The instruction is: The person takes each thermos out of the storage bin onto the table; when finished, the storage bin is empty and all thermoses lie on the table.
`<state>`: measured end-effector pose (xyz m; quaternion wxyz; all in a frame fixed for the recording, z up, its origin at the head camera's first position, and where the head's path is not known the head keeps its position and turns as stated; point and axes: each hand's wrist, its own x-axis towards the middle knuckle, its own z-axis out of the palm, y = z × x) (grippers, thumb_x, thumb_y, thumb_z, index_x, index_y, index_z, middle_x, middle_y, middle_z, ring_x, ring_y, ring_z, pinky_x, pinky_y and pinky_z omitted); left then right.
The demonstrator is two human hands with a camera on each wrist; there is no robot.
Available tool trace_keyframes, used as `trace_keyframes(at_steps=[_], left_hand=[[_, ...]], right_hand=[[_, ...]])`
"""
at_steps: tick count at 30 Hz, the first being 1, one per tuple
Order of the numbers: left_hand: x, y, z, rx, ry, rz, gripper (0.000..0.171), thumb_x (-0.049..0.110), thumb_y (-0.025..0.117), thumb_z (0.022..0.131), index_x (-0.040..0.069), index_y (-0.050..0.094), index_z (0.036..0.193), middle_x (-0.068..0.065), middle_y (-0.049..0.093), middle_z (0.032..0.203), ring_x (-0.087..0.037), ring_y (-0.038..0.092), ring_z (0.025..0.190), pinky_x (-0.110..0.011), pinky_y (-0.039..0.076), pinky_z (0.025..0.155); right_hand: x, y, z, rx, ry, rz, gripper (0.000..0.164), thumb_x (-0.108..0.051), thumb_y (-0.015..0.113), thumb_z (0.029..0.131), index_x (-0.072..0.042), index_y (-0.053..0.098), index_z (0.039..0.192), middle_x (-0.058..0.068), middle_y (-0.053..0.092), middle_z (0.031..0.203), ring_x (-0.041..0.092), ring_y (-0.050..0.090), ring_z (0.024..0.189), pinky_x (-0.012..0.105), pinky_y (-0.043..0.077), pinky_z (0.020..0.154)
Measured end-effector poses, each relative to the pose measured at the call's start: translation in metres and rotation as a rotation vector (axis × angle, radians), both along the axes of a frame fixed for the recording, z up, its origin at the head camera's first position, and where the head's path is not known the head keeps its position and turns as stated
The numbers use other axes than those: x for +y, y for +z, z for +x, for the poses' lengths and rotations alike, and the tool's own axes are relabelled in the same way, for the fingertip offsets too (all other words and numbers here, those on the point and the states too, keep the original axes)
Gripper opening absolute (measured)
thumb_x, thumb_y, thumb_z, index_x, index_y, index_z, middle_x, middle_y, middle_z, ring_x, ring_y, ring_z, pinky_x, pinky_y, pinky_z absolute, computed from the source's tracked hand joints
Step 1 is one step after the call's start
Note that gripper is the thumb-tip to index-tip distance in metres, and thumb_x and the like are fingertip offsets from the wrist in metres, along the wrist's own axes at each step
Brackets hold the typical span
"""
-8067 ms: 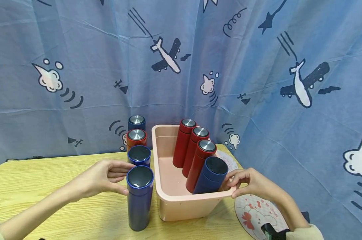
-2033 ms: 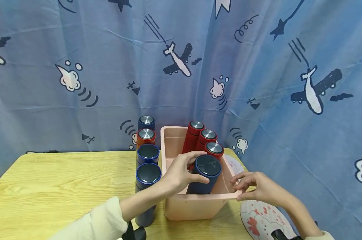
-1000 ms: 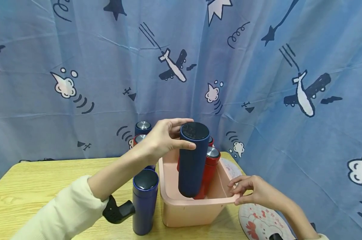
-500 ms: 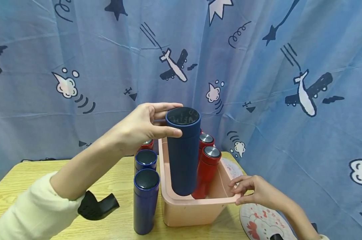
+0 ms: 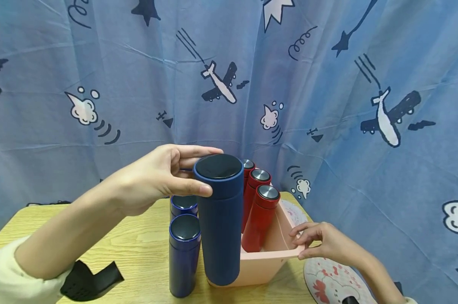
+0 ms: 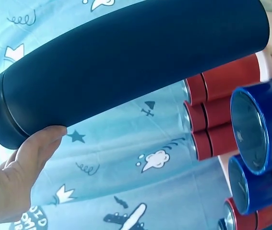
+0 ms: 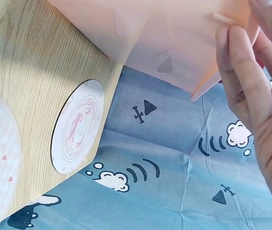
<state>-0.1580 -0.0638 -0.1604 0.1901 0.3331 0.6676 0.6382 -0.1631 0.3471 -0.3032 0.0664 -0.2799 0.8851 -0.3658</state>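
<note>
Your left hand (image 5: 147,183) is pinching the navy bottle (image 5: 222,236) by its top, in front of the bin (image 5: 263,270) — apparently mid-transfer, the next move calling for clearance from the blue bottle (image 5: 184,259); your right hand (image 5: 323,245) is pinching the bin's rim.

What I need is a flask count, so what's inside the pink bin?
Three silver-topped red flasks are inside the pink bin. The dark blue flask in the left hand covers the bin's left part, so anything there is hidden.
</note>
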Motion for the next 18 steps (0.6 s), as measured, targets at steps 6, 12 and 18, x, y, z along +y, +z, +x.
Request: trace_keyframes(at_steps=[6, 12, 18], left_hand=[[-0.009, 0.0, 0.002, 0.002, -0.01, -0.038, 0.067, -0.003, 0.07, 0.083, 0.01, 0.043, 0.143, -0.01, 0.061, 0.127, -0.03, 0.064, 0.107, -0.039, 0.049, 0.095], [-0.016, -0.007, 0.007, -0.025, -0.086, -0.025, 0.068, -0.002, 0.071, 0.083, 0.008, 0.042, 0.144, -0.013, 0.059, 0.13, -0.033, 0.062, 0.11, -0.042, 0.049, 0.095], [-0.02, -0.023, 0.011, -0.06, -0.114, -0.041, 0.069, -0.001, 0.073, 0.082, 0.005, 0.042, 0.143, -0.014, 0.058, 0.13, -0.031, 0.061, 0.112, -0.039, 0.049, 0.095]], right_hand=[[0.001, -0.002, 0.001, 0.009, 0.003, -0.006, 0.025, -0.019, 0.078, 0.079, -0.001, 0.075, 0.095, 0.022, 0.064, 0.107, 0.0, 0.057, 0.098, 0.028, 0.057, 0.066], [0.001, -0.002, 0.0, 0.006, 0.001, -0.016, 0.025, -0.018, 0.078, 0.079, 0.0, 0.075, 0.095, 0.023, 0.064, 0.107, 0.0, 0.058, 0.096, 0.029, 0.058, 0.066], [0.001, -0.002, 0.0, -0.014, 0.001, -0.026, 0.025, -0.018, 0.078, 0.079, 0.001, 0.074, 0.095, 0.024, 0.063, 0.108, 0.001, 0.058, 0.095, 0.029, 0.058, 0.067]])
